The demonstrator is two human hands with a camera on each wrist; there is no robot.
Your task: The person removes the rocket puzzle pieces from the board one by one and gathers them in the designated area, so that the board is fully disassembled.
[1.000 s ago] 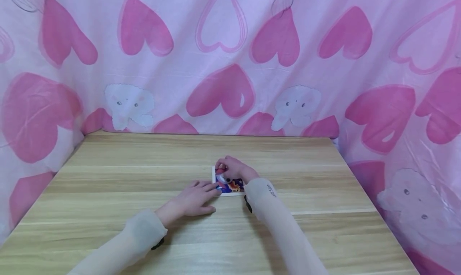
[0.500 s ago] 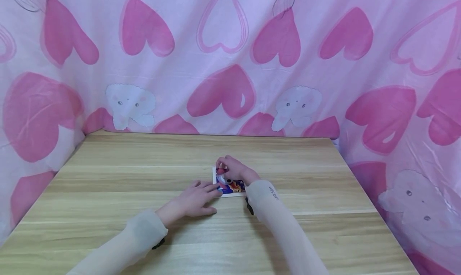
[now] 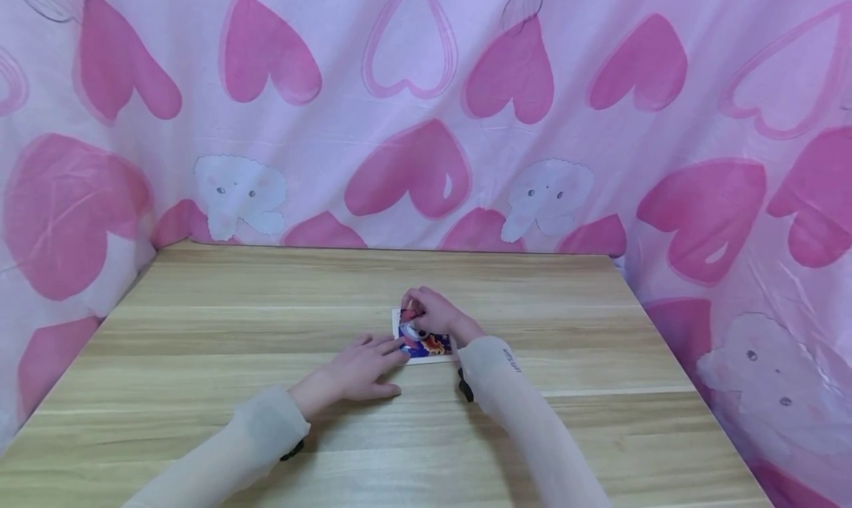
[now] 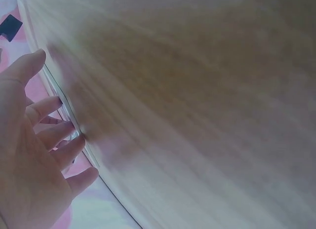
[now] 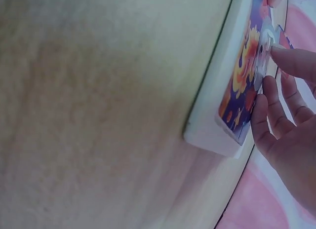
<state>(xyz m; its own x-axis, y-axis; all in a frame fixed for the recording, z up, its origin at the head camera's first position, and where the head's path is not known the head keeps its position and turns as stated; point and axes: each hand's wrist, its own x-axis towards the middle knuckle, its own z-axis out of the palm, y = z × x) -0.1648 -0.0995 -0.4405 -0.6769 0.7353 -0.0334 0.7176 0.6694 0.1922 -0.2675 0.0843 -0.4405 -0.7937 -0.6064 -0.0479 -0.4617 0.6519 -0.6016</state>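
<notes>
A small white-framed board [image 3: 431, 359] with a colourful picture, dark blue with orange flames and a white figure, lies flat near the middle of the wooden table. My left hand [image 3: 353, 367] rests palm down with spread, fairly straight fingers, its fingertips on the board's near left corner. Over the upper left part of the picture, my right hand [image 3: 435, 314] is bent down with curled fingers. The right wrist view shows it pinching a small flat red-and-blue picture piece [image 5: 285, 40], which stands up at an angle from the board. The fingers hide part of the picture.
The wooden table [image 3: 266, 286] stretches around the board on all sides. Pink curtains [image 3: 319, 146] with hearts and white animal faces hang behind it and along both sides. A dark strap end [image 3: 466, 386] hangs below the right sleeve.
My right hand and sleeve have shifted slightly to the right over the board. The left hand stays in place, and the board has hardly moved.
</notes>
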